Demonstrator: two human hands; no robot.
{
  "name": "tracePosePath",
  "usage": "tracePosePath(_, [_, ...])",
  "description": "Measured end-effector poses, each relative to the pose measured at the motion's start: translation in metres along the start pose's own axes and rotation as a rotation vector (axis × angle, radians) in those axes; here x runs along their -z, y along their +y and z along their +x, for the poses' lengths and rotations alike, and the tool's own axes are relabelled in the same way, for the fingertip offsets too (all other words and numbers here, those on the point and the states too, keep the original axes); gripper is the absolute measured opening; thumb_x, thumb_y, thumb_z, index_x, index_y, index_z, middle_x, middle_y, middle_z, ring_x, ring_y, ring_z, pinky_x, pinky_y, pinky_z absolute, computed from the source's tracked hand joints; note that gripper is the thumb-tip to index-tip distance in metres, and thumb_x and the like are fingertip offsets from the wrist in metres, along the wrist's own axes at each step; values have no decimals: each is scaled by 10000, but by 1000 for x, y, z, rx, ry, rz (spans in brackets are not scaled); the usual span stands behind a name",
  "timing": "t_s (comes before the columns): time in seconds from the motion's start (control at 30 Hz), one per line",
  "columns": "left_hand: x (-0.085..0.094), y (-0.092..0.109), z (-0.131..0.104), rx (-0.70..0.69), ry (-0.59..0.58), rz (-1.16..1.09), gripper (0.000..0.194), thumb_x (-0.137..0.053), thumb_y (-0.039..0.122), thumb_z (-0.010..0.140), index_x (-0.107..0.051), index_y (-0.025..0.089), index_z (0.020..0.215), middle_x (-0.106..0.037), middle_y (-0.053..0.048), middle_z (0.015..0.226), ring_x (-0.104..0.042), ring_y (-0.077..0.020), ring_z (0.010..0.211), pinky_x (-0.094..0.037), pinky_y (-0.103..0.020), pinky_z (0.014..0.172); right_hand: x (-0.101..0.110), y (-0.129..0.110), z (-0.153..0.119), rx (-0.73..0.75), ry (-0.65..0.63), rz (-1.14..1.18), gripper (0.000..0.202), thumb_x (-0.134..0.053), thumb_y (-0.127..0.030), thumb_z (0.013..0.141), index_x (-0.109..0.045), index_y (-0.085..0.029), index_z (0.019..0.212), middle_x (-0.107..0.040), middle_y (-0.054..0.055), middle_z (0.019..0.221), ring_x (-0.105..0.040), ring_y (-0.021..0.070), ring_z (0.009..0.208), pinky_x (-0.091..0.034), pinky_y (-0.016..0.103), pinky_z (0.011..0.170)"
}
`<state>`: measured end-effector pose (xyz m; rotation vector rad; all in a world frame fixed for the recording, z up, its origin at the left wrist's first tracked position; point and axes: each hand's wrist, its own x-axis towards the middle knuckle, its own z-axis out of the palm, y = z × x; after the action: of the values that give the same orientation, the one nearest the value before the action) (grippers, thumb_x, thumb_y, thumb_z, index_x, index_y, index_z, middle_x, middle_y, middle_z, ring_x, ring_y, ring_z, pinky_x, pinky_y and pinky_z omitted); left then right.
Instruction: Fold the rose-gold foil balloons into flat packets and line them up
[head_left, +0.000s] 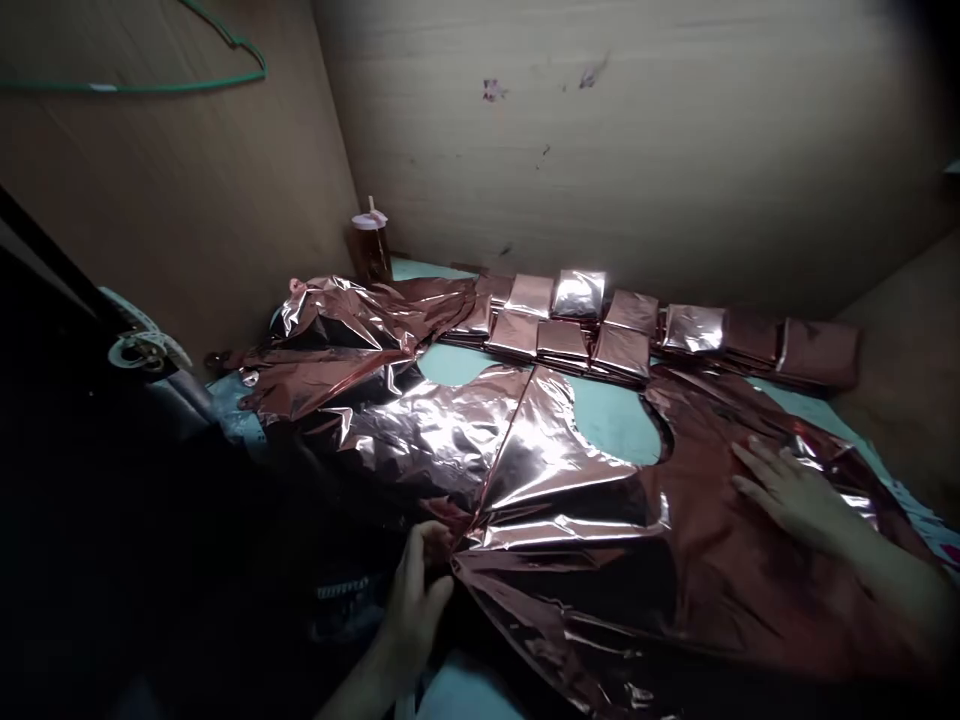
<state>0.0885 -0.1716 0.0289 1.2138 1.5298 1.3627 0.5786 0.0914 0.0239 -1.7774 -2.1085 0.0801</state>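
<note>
A large shiny rose-gold foil piece point(555, 480), with curved edges like a flat, uninflated foil balloon, lies spread over the table. My left hand point(416, 595) is at its near edge, fingers curled around the foil where creases gather; the fingertips are partly hidden. On the right part of the foil, my right hand point(787, 490) rests flat with fingers stretched out, palm down. More crumpled foil of the same colour point(337, 320) is heaped at the far left.
Folded foil packets point(562, 342) stand in rows along the back wall. A lidded cup with a straw point(371, 240) is in the back left corner. Pale green table surface point(615, 415) shows between the foil edges. A green hanger point(180, 86) hangs at upper left; dark machinery point(142, 350) stands below.
</note>
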Motion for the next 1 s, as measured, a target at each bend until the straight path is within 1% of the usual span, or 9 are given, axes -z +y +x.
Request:
tracePosePath(0.1, [-9, -3, 2, 328, -130, -226, 448, -524, 567, 895, -602, 176, 1098, -664, -94, 1002, -627, -245, 941, -505, -342, 819, 7, -74, 30, 206, 107, -163, 474, -435, -404, 934, -624, -188, 1312, -357, 178, 1551, -315, 343, 1421, -232, 544, 1142])
tracePosePath(0.2, [-15, -5, 10, 357, -108, -155, 528, -667, 662, 762, -659, 145, 871, -656, -66, 831, -602, -218, 820, -479, -295, 737, 2, -184, 60, 474, 62, -203, 428, -387, -217, 965, -614, -253, 1326, -467, 95, 1489, -354, 291, 1381, -267, 494, 1142])
tracePosePath(0.3, [-15, -8, 17, 378, -75, -147, 593, -678, 729, 700, -679, 146, 807, -647, -49, 757, -591, -204, 749, -472, -283, 675, -12, -280, 83, 694, -128, -305, 545, -434, -49, 893, -612, -347, 1313, -374, 12, 1561, -339, 269, 1381, -254, 484, 1137])
tracePosePath(0.43, [-12, -20, 19, 399, -50, -188, 611, -718, 733, 656, -716, 146, 824, -691, -66, 757, -617, -204, 724, -475, -273, 643, -29, -341, 110, 821, -276, -394, 238, -560, -199, 912, -766, -264, 1013, -563, 98, 1379, -443, 292, 1252, -303, 481, 1072])
tracePosePath(0.6, [-8, -22, 16, 413, -20, -291, 577, -783, 695, 615, -664, 136, 695, -646, -41, 616, -571, -152, 573, -468, -261, 587, -35, -349, 131, 816, -304, -367, 144, -659, -220, 859, -754, -211, 750, -688, 86, 1100, -508, 256, 1113, -375, 403, 973])
tracePosePath(0.73, [-11, 0, 10, 483, -39, -504, 507, -792, 619, 673, -679, 165, 867, -692, -47, 784, -637, -181, 721, -504, -269, 685, -10, -332, 105, 684, -222, -311, 255, -611, -203, 891, -704, -221, 1128, -560, 122, 1345, -429, 305, 1247, -338, 481, 1026])
tracePosePath(0.8, [-20, 10, 6, 599, -105, -621, 608, -775, 649, 671, -672, 175, 1039, -714, -79, 918, -669, -219, 814, -522, -307, 739, 11, -314, 62, 580, -157, -256, 410, -601, -263, 905, -595, -217, 1312, -496, 161, 1402, -410, 346, 1265, -342, 535, 1021])
tracePosePath(0.9, [-38, 20, -1, 747, -194, -632, 642, -823, 619, 633, -675, 143, 1037, -718, -93, 866, -678, -222, 750, -523, -305, 683, 40, -283, -39, 392, -116, 130, 317, -574, -333, 903, -677, -211, 1176, -608, 161, 1224, -529, 344, 1127, -426, 534, 956])
tracePosePath(1.0, [-51, 38, 0, 773, -221, -644, 471, -857, 517, 652, -681, 126, 848, -692, -58, 731, -633, -162, 611, -502, -258, 583, 47, -253, -137, 120, -368, 822, 280, -575, -442, 856, -715, -371, 1087, -683, 47, 1130, -637, 278, 1057, -526, 433, 899])
